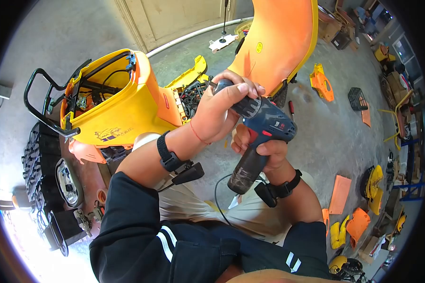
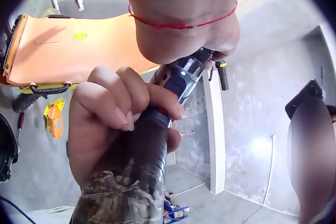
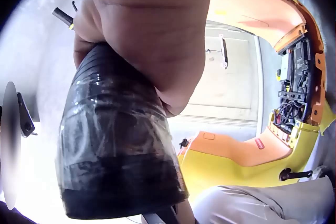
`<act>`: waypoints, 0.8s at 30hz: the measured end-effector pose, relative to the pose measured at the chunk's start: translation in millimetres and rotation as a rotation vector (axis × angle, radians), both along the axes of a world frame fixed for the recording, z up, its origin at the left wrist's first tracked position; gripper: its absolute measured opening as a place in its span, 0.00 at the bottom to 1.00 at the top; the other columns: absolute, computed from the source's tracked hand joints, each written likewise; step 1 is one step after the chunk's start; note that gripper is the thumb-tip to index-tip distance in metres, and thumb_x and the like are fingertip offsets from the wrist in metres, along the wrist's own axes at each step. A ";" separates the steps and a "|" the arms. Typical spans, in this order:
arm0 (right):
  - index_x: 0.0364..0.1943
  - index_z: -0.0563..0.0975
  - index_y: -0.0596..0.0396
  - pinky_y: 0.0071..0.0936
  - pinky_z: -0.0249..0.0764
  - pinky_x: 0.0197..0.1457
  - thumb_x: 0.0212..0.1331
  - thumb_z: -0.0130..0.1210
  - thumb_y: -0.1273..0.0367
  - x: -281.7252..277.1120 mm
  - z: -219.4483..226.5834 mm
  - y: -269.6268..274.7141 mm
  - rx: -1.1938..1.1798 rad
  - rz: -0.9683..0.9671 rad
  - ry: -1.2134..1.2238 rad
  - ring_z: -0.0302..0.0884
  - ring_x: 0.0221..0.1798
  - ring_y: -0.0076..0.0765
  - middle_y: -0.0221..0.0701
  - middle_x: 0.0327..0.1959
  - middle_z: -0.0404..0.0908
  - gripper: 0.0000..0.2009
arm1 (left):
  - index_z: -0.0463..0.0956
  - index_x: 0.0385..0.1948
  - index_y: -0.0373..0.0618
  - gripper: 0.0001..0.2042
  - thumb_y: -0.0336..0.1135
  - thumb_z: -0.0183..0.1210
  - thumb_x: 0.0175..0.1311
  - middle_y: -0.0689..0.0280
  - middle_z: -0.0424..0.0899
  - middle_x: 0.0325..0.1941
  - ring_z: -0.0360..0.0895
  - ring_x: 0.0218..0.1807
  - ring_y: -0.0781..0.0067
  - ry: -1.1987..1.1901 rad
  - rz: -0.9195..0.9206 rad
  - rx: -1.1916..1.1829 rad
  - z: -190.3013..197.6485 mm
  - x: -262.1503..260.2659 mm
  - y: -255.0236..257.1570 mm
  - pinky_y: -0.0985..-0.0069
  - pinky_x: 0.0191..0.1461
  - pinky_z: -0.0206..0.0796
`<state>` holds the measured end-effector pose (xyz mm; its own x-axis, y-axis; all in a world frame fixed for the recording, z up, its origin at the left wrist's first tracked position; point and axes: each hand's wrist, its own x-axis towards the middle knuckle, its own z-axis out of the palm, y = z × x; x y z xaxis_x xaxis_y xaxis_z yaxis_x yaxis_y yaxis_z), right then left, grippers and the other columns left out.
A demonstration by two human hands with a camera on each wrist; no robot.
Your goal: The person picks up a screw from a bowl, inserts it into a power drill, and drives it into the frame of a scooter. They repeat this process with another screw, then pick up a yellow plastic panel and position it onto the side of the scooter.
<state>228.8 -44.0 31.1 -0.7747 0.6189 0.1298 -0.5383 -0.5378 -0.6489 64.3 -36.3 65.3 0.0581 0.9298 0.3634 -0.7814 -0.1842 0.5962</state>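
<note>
A dark blue cordless drill (image 1: 274, 120) is held up over the lap, its chuck end toward the upper left. My left hand (image 1: 217, 106) grips the drill around its chuck, with the fingers curled over the front. Around the top of the handle is my right hand (image 1: 267, 148), fingers and thumb wrapped on it. In the left wrist view the right hand (image 2: 113, 100) curls round the dark handle (image 2: 144, 150). Clear tape covers the handle's base (image 3: 118, 150) in the right wrist view, below the right hand (image 3: 152, 40).
A yellow and orange scooter body (image 1: 127, 106) with a black rail stands at the left, and its orange front panel (image 1: 281, 42) rises ahead. On the floor are a red screwdriver (image 1: 292, 109), an orange part (image 1: 321, 84), a black basket (image 1: 358, 100) and several loose panels.
</note>
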 end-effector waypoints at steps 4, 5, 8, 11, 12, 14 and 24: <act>0.53 0.73 0.57 0.31 0.72 0.49 0.38 0.63 0.68 5.9 6.6 0.2 0.065 -0.160 -0.207 0.74 0.41 0.31 0.35 0.41 0.78 0.30 | 0.72 0.35 0.48 0.06 0.37 0.56 0.69 0.63 0.78 0.40 0.75 0.56 0.61 -0.032 -0.013 -0.146 1.4 -1.0 2.3 0.60 0.62 0.67; 0.59 0.71 0.58 0.32 0.74 0.51 0.38 0.62 0.70 8.7 4.8 2.5 0.134 -0.211 -0.277 0.76 0.44 0.33 0.38 0.46 0.80 0.34 | 0.71 0.35 0.48 0.06 0.38 0.55 0.70 0.64 0.78 0.41 0.75 0.57 0.61 -0.033 -0.031 -0.197 2.0 -1.7 3.5 0.61 0.62 0.69; 0.60 0.71 0.58 0.32 0.73 0.56 0.40 0.62 0.72 16.8 0.3 8.0 0.252 -0.258 -0.306 0.77 0.51 0.34 0.39 0.52 0.79 0.34 | 0.71 0.47 0.48 0.11 0.43 0.54 0.72 0.63 0.77 0.47 0.74 0.59 0.62 0.015 -0.126 -0.181 0.6 -7.4 4.1 0.64 0.59 0.71; 0.58 0.74 0.58 0.29 0.70 0.60 0.49 0.60 0.75 13.5 6.1 -0.2 0.383 -0.464 -0.378 0.76 0.56 0.30 0.33 0.52 0.81 0.27 | 0.65 0.58 0.47 0.23 0.50 0.57 0.69 0.61 0.75 0.55 0.73 0.62 0.63 0.159 -0.172 -0.176 -6.9 -3.2 6.6 0.66 0.60 0.70; 0.57 0.75 0.60 0.30 0.72 0.59 0.55 0.59 0.76 9.6 6.6 1.1 0.491 -0.578 -0.408 0.77 0.53 0.30 0.33 0.50 0.81 0.23 | 0.60 0.64 0.46 0.32 0.55 0.59 0.66 0.60 0.73 0.60 0.71 0.64 0.63 0.299 -0.153 -0.175 -12.2 -1.2 8.0 0.67 0.62 0.68; 0.56 0.75 0.61 0.29 0.73 0.57 0.56 0.59 0.75 0.4 -4.9 7.3 0.578 -0.735 -0.487 0.78 0.51 0.30 0.34 0.49 0.81 0.21 | 0.40 0.74 0.33 0.53 0.55 0.68 0.59 0.52 0.62 0.71 0.61 0.72 0.59 0.526 -0.189 -0.122 -10.8 2.5 6.8 0.64 0.75 0.53; 0.57 0.74 0.60 0.30 0.73 0.48 0.55 0.60 0.66 43.2 7.4 45.7 0.954 -0.352 -0.953 0.78 0.40 0.38 0.35 0.40 0.80 0.24 | 0.69 0.60 0.41 0.31 0.39 0.72 0.56 0.65 0.78 0.54 0.75 0.55 0.71 0.448 -0.199 -0.386 -45.9 17.5 1.7 0.70 0.60 0.69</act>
<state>272.0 1.8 38.5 -0.6261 0.7699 0.1238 0.3006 0.3848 -0.8727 81.8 -34.6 19.5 0.3130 0.9449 -0.0961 -0.4372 0.2332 0.8686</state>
